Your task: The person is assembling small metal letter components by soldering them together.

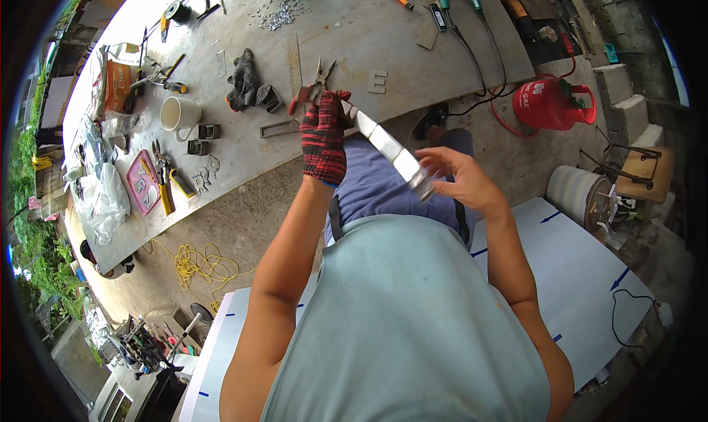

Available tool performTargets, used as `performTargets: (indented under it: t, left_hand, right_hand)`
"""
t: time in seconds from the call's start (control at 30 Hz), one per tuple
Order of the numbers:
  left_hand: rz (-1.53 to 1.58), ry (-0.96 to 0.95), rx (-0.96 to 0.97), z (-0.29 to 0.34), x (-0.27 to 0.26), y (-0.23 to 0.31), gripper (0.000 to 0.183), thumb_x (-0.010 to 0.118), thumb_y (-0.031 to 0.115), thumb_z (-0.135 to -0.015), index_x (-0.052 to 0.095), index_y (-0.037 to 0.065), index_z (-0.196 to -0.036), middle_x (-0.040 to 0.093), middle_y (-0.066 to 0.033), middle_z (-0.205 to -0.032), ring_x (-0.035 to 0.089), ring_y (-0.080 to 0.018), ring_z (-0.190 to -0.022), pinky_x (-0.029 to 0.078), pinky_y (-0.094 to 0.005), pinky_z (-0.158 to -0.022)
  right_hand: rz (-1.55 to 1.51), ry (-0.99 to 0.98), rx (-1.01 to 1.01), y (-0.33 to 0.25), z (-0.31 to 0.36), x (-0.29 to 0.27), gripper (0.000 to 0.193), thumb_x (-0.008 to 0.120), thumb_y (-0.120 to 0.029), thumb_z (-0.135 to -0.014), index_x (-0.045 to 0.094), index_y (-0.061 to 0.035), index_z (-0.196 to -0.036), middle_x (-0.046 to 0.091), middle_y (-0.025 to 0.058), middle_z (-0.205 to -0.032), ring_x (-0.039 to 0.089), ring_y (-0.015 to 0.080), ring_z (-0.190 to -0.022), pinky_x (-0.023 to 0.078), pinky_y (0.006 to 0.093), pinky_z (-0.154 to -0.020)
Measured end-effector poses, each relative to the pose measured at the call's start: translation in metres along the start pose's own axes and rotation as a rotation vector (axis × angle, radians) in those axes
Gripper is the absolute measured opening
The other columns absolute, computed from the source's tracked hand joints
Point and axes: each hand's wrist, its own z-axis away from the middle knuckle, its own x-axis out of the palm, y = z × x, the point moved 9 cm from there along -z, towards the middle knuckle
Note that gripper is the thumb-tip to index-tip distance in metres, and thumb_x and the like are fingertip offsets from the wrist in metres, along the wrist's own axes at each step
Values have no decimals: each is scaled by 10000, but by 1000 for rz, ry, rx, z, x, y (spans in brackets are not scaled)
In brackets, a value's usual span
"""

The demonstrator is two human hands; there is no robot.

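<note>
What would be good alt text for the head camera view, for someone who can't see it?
Seen from above, a person holds a shiny metal strip between a red-and-black gloved left hand, which also grips red-handled pliers, and a bare right hand. Ahead, a workbench holds a white mug, tools and metal letter shapes; a red gas cylinder lies on the floor.

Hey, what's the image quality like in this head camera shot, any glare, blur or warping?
Head view: strong fisheye warp, so the workbench edge bows and black corners frame the picture; even daylight, with no hard shadows; the far left of the bench washes out pale; the metal strip between the gloved left hand and the bare right hand glints brightly; focus is sharp around the hands.
</note>
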Motion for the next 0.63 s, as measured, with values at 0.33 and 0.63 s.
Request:
performTargets:
  t: [0.33,0.63]
  left_hand:
    - [-15,-519,-316,10,53,-41,376,615,469,-1046,661,96,-1039,623,-4,-833,587,-157,-717,480,-303,-645]
    - [115,-737,-731,26,46,-109,546,604,531,-1034,631,70,-1325,554,65,-816,426,-74,-588,357,-255,-503]
  right_hand:
    - [24,412,-115,-31,1,-69,269,629,-124,-1042,672,-2,-1278,728,67,-1076,641,108,-934,527,253,-880]
    - [76,353,-44,-3,-16,-45,256,618,-124,-1044,680,3,-1257,738,67,-1052,640,103,-916,529,254,-867]
